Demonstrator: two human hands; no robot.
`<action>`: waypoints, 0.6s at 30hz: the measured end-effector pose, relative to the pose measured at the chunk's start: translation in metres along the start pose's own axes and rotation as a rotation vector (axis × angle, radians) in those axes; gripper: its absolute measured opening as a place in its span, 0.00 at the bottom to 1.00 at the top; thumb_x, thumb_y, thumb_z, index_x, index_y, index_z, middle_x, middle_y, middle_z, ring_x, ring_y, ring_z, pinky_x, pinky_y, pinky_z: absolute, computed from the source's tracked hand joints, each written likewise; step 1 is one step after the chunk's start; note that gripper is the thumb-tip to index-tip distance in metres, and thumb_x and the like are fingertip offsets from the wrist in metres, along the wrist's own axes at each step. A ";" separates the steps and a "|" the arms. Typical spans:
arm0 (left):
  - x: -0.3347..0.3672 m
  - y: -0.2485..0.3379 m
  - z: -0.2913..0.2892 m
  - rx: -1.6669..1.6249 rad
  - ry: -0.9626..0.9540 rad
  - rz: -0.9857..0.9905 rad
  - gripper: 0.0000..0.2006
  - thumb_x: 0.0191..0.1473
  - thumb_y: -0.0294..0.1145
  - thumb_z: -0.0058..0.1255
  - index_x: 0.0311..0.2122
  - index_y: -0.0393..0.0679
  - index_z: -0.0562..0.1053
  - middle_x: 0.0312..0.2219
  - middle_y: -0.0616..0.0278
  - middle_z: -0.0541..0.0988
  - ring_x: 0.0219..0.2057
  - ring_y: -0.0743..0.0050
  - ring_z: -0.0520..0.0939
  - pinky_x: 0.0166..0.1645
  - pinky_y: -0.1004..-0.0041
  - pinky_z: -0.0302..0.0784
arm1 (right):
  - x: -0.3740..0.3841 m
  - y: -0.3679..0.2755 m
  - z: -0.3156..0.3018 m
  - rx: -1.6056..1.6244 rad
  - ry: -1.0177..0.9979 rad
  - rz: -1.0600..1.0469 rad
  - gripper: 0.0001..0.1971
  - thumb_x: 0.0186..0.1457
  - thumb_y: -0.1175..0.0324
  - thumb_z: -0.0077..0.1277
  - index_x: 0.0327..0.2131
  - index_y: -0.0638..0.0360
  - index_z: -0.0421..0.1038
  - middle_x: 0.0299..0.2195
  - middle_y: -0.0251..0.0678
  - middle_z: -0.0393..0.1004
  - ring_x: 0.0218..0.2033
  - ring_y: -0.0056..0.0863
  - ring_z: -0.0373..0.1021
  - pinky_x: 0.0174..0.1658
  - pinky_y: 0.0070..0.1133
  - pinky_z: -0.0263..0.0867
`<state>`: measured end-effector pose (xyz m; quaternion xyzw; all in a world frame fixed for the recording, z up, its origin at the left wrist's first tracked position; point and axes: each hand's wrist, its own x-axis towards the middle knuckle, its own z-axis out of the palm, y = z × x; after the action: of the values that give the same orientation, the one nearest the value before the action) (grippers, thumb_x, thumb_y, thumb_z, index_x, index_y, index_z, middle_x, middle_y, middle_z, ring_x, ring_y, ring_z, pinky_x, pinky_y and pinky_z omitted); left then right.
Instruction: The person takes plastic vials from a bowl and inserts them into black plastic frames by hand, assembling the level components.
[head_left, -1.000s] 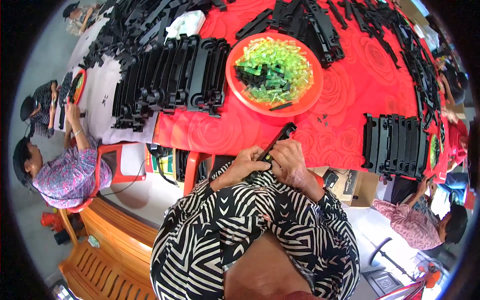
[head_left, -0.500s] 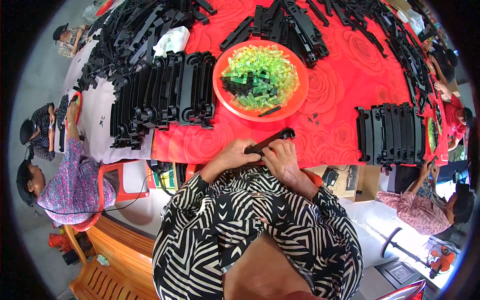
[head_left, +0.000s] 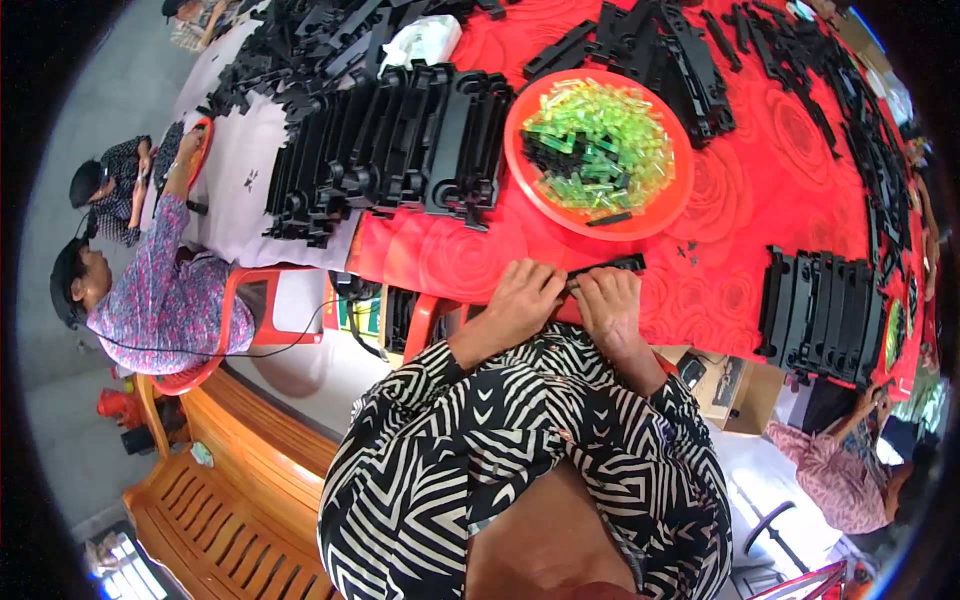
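Observation:
Both my hands are at the front edge of the red-covered table, closed on one long black plastic piece. My left hand grips its left part, and my right hand presses fingers and thumb onto its middle. The piece's right end sticks out beyond my right hand; most of the rest is hidden by my fingers. Just beyond my hands stands a red bowl heaped with small translucent yellow-green pieces and small black pieces. A thin black strip lies at the bowl's near side.
A row of long black plastic parts stands left of the bowl, another row at the right. Loose black parts lie behind the bowl. A white packet rests at the back left. A person sits on the left near a wooden bench.
The view has turned, so the table and bowl appear shifted right and up. My hands stay on the black piece, with my left fingers now more over its top.

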<state>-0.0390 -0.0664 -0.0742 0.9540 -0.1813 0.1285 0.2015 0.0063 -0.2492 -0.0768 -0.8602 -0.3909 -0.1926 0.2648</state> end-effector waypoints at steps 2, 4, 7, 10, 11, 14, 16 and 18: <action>-0.002 -0.003 0.005 -0.039 0.035 0.065 0.19 0.48 0.31 0.49 0.47 0.38 0.70 0.41 0.55 0.72 0.42 0.55 0.71 0.46 0.58 0.65 | -0.001 0.001 0.002 0.003 -0.011 0.009 0.14 0.46 0.71 0.58 0.38 0.60 0.71 0.33 0.36 0.70 0.35 0.34 0.67 0.41 0.32 0.59; 0.000 -0.006 0.007 -0.041 0.052 0.092 0.19 0.48 0.29 0.47 0.47 0.37 0.69 0.41 0.55 0.72 0.41 0.56 0.71 0.46 0.58 0.65 | 0.000 0.002 0.003 0.001 -0.024 0.008 0.15 0.46 0.70 0.57 0.39 0.61 0.70 0.33 0.35 0.69 0.36 0.34 0.66 0.41 0.32 0.59; 0.003 -0.008 0.002 -0.053 0.061 0.139 0.19 0.47 0.28 0.46 0.46 0.37 0.70 0.41 0.55 0.72 0.41 0.58 0.71 0.47 0.59 0.64 | -0.001 0.005 0.004 -0.003 -0.036 -0.001 0.16 0.46 0.69 0.57 0.40 0.62 0.69 0.31 0.34 0.68 0.35 0.32 0.65 0.41 0.31 0.59; 0.003 -0.010 0.001 0.009 0.099 0.171 0.16 0.45 0.30 0.49 0.41 0.40 0.74 0.42 0.58 0.73 0.42 0.61 0.72 0.47 0.59 0.65 | 0.002 0.007 0.003 0.052 0.014 -0.054 0.15 0.45 0.70 0.58 0.38 0.60 0.69 0.30 0.34 0.67 0.32 0.32 0.65 0.38 0.29 0.58; 0.005 -0.011 0.001 -0.001 0.095 0.176 0.16 0.45 0.30 0.49 0.41 0.40 0.74 0.42 0.58 0.73 0.42 0.61 0.72 0.47 0.59 0.65 | 0.003 0.009 0.003 0.046 0.010 -0.044 0.15 0.45 0.70 0.58 0.38 0.60 0.69 0.30 0.34 0.67 0.32 0.32 0.65 0.38 0.29 0.58; 0.005 -0.011 0.003 0.042 0.101 0.195 0.15 0.43 0.28 0.50 0.41 0.44 0.74 0.42 0.57 0.72 0.42 0.59 0.72 0.48 0.57 0.65 | 0.002 0.012 0.006 0.071 0.011 -0.058 0.16 0.42 0.70 0.60 0.37 0.60 0.69 0.29 0.35 0.66 0.32 0.32 0.65 0.37 0.30 0.58; 0.000 -0.012 0.008 0.032 0.097 0.187 0.15 0.44 0.28 0.48 0.41 0.43 0.73 0.42 0.55 0.71 0.42 0.57 0.71 0.49 0.56 0.64 | 0.002 0.012 0.007 0.101 0.005 -0.050 0.16 0.43 0.72 0.60 0.37 0.61 0.69 0.29 0.35 0.68 0.30 0.33 0.65 0.36 0.30 0.58; 0.002 -0.011 0.008 0.014 0.099 0.185 0.16 0.44 0.29 0.47 0.41 0.41 0.71 0.43 0.53 0.70 0.42 0.56 0.71 0.50 0.55 0.63 | 0.000 0.012 0.005 0.120 -0.002 -0.040 0.15 0.44 0.74 0.60 0.37 0.62 0.69 0.28 0.36 0.69 0.29 0.34 0.65 0.35 0.30 0.58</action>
<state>-0.0318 -0.0603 -0.0843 0.9269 -0.2575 0.1950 0.1910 0.0163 -0.2526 -0.0844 -0.8350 -0.4191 -0.1735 0.3114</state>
